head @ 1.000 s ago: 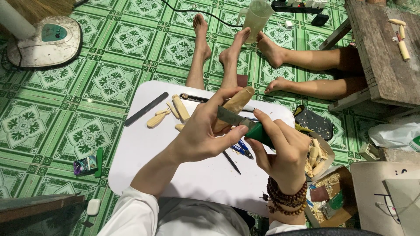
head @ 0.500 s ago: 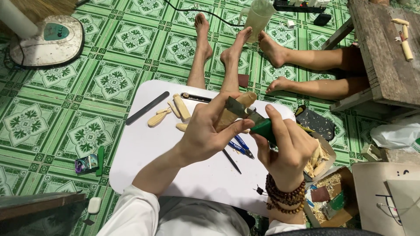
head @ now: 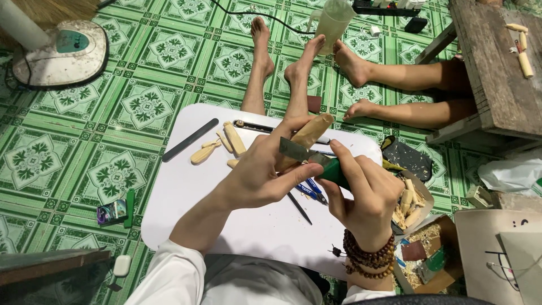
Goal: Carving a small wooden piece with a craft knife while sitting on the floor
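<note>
the left hand (head: 265,169) is wrapped around a smooth, pale wooden stick (head: 309,135) with a round tip, holding it up over the flat white board (head: 186,186). the right hand (head: 364,195) grips a knife (head: 316,161) with a green handle, and its shiny flat blade lies against the stick, just by the left thumb. more small carved wooden pieces (head: 220,147) lie on the board beside a long dark file (head: 190,139).

You see a fan base (head: 59,53) on the green tiled floor (head: 73,158), another person's bare feet (head: 353,65), and a wooden bench (head: 497,62).
</note>
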